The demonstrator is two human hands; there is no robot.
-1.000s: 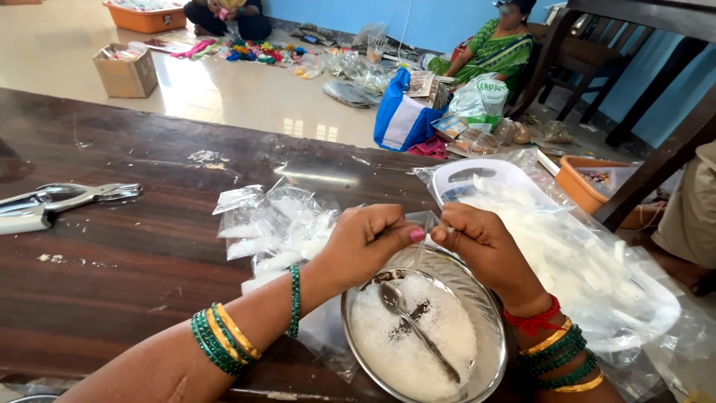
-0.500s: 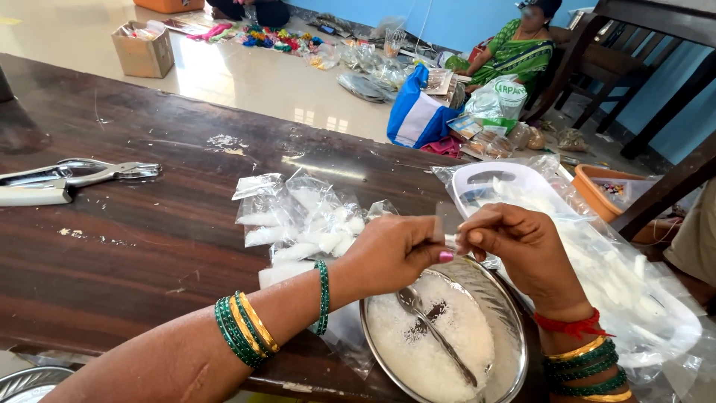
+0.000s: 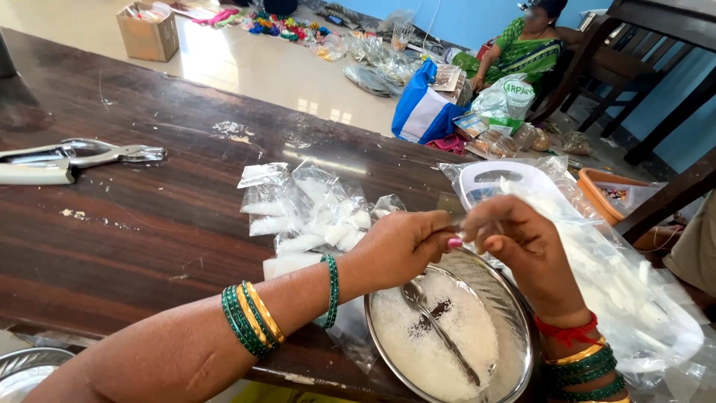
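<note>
Pinching one small clear plastic pouch (image 3: 471,224) between the pressed-together fingertips of the left hand (image 3: 399,246) and the right hand (image 3: 514,242), the person holds it just above the far rim of a round steel bowl (image 3: 514,351); the pouch is thin, see-through and mostly hidden by the fingers. Below the fingers the bowl holds white grains and a metal spoon (image 3: 436,328), a heap of filled pouches (image 3: 309,216) lies just left of the left fingers, and a white tray under clear plastic (image 3: 507,179) sits beyond the right fingers. Compared with half a second ago, both hands keep the same pinch and place over the bowl, the spoon unmoved.
</note>
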